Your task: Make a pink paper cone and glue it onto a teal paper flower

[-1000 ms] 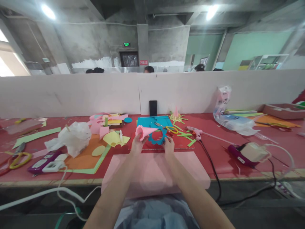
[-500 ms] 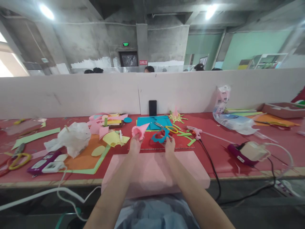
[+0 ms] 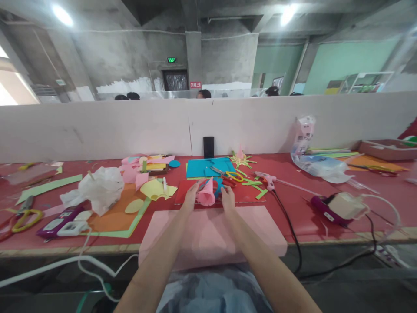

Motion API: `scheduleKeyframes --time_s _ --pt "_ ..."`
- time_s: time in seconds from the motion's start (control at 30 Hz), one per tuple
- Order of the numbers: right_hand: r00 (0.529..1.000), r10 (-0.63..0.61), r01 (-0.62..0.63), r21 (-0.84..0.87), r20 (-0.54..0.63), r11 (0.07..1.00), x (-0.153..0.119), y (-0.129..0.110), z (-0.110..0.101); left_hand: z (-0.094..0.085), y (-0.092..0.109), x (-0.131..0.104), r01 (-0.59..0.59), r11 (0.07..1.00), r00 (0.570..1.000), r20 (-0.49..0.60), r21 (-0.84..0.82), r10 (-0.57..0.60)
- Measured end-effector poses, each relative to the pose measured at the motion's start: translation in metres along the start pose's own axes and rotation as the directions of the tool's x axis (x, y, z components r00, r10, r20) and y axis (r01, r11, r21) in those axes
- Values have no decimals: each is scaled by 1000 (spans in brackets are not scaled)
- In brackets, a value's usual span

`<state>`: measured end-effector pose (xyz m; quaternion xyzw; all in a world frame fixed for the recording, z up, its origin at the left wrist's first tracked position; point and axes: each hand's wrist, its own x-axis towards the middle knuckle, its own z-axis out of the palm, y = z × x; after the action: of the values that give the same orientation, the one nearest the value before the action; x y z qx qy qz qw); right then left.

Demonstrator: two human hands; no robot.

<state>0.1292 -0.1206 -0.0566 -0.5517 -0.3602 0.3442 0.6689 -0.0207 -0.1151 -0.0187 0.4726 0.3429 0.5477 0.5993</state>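
Observation:
A pink paper cone (image 3: 206,194) stands point up over the red board (image 3: 184,196), its wider frilled end facing me. My left hand (image 3: 191,195) grips it from the left side. Just behind and to the right is a blue cut-paper ring (image 3: 219,186), pinched by my right hand (image 3: 228,196). The cone overlaps the ring and hides part of it. Whether the two pieces touch is unclear. Yellow-handled scissors (image 3: 235,176) lie on blue paper sheets (image 3: 198,168) beyond my hands.
A pink glue gun (image 3: 269,180) rests at right, its black cord running over the table edge. Green strips (image 3: 260,191) and a fringed paper piece with a pink cone (image 3: 241,158) lie near it. Yellow scalloped paper (image 3: 155,189) lies left. A pink padded block (image 3: 211,234) sits in front.
My left hand has moved right and turned the pink cone from lying sideways to pointing up. The blue ring has tilted in my right hand, and the two pieces are now close together.

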Motion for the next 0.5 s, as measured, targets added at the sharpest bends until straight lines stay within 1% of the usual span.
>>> scheduleKeyframes --time_s 0.1,0.2,0.3,0.37,0.5 --pt "1000 -5 5 -13 4 1000 -2 -3 0 -1 -2 1 -21 999 1000 0 50 21" --pt "1000 -5 5 11 22 1000 -5 -8 0 0 -5 3 -89 988 994 -45 123 95" --pt "998 -38 36 48 51 998 -8 -15 1 2 -9 4 -143 975 988 -28 171 150" --pt "996 -49 45 60 69 997 -10 -17 1 3 -11 5 -126 975 991 -9 182 130" --pt "997 -40 38 29 64 999 -8 -16 1 2 -11 5 16 987 1000 -1 161 -16"
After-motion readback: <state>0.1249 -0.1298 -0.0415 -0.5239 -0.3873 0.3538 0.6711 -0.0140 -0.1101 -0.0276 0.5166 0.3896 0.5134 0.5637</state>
